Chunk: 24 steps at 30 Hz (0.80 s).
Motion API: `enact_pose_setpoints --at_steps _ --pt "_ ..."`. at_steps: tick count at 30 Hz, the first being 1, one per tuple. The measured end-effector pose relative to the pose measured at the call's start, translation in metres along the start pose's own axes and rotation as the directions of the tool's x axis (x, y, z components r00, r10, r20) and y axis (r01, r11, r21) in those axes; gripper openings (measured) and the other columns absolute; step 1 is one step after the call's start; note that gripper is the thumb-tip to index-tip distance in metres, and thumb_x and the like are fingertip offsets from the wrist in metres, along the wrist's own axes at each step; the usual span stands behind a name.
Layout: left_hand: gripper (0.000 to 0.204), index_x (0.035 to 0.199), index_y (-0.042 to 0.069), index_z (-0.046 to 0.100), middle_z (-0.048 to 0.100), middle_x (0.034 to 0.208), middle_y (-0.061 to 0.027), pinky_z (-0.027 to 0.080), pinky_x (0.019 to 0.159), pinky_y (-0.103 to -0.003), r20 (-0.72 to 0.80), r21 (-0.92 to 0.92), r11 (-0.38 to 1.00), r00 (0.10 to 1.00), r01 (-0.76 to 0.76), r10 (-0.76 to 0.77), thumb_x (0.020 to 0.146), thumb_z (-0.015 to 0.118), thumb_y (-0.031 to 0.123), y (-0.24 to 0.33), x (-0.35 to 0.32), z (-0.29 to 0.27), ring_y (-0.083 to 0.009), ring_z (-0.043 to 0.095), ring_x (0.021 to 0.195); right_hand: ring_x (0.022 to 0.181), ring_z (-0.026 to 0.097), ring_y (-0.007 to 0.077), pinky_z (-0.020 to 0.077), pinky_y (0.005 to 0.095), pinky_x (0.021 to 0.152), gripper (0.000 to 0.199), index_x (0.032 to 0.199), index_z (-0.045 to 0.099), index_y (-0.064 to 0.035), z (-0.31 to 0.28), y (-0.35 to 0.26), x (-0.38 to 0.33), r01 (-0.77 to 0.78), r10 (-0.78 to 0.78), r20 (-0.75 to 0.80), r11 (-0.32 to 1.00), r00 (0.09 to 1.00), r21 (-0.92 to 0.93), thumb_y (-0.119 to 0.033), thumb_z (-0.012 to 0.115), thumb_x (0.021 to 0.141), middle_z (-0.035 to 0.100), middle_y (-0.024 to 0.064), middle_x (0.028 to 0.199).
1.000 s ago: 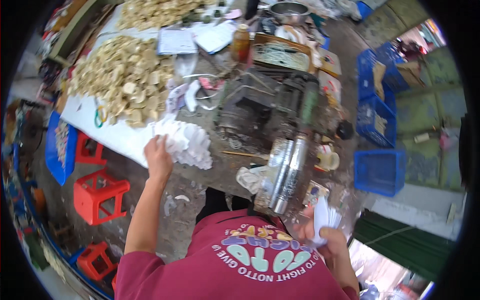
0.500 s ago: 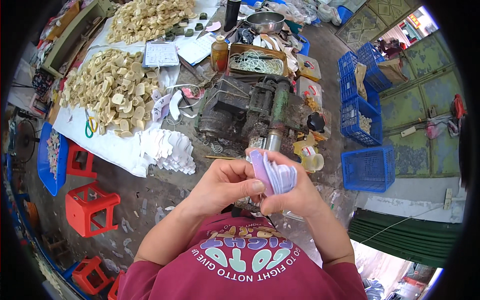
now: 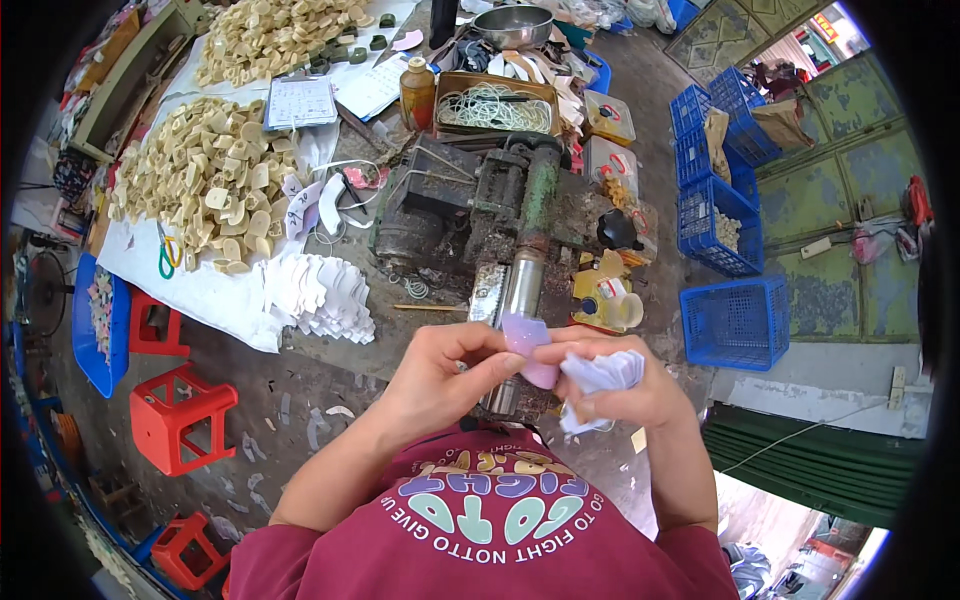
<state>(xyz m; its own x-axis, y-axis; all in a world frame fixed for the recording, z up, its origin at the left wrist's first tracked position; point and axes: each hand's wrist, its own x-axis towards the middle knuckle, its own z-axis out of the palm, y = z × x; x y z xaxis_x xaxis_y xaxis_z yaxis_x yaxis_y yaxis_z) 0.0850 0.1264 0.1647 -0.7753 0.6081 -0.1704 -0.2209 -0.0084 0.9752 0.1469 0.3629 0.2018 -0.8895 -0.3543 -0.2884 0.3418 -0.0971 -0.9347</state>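
My left hand [image 3: 455, 375] pinches one thin lavender cut piece [image 3: 527, 338] between thumb and fingers, in front of the machine's shiny metal roller [image 3: 524, 285]. My right hand [image 3: 640, 385] grips a fanned stack of pale white-lavender pieces [image 3: 605, 371], and its fingertips reach over to the edge of the single piece. Both hands are closed and close together above the near end of the roller. The greasy, dark machine [image 3: 440, 195] with a green cylinder stands just beyond them.
Left of the machine lie a stack of white cut pieces [image 3: 318, 300] and a heap of beige molded pieces [image 3: 215, 180]. Red stools [image 3: 180, 420] stand at left, blue crates [image 3: 735, 322] at right. A brown bottle [image 3: 418, 95] and a box of cord [image 3: 495, 108] sit behind the machine.
The single lavender piece has come away from the stack into my left hand. My right hand has shifted right with the stack, and the roller shows more.
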Motion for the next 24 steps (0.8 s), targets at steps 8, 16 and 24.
enact_pose_setpoints --at_steps 8,16,24 --pt "0.024 0.097 0.004 0.069 0.059 0.093 -0.0109 0.048 0.074 -0.033 -0.19 0.569 0.791 0.9 -0.226 0.393 0.074 0.074 0.002 -0.066 0.007 -0.011 -0.0255 0.06 0.086 0.074 0.061 0.0091 0.0485 0.0234 0.065 0.054 0.122 0.057 0.0014 -0.026 0.01 0.011 -0.468 0.458 -0.098 0.865 0.884 -0.181 -0.006 0.069 0.07 0.065 0.0039 0.089" --pt "0.008 0.083 0.0 0.065 0.06 0.087 -0.0097 0.047 0.075 -0.031 -0.418 0.397 0.906 0.849 -0.15 0.324 0.078 0.069 0.004 -0.091 0.008 -0.028 -0.0215 0.06 0.084 0.06 0.059 0.0121 0.0465 0.0254 0.056 0.058 0.124 0.054 0.0074 -0.01 -0.005 0.022 -0.229 0.228 -0.247 0.973 0.942 0.022 -0.011 0.07 0.072 0.064 0.0076 0.081" --pt "0.008 0.083 0.004 0.063 0.061 0.088 -0.0098 0.044 0.08 -0.039 -0.526 0.85 0.371 0.598 0.373 0.604 0.075 0.065 0.002 -0.127 -0.039 -0.245 -0.0288 0.059 0.089 0.055 0.056 0.0143 0.0418 0.026 0.05 0.08 0.133 0.041 0.0116 0.009 -0.002 0.028 -0.039 0.104 -0.177 0.94 0.979 0.338 -0.03 0.075 0.075 0.06 0.0097 0.074"
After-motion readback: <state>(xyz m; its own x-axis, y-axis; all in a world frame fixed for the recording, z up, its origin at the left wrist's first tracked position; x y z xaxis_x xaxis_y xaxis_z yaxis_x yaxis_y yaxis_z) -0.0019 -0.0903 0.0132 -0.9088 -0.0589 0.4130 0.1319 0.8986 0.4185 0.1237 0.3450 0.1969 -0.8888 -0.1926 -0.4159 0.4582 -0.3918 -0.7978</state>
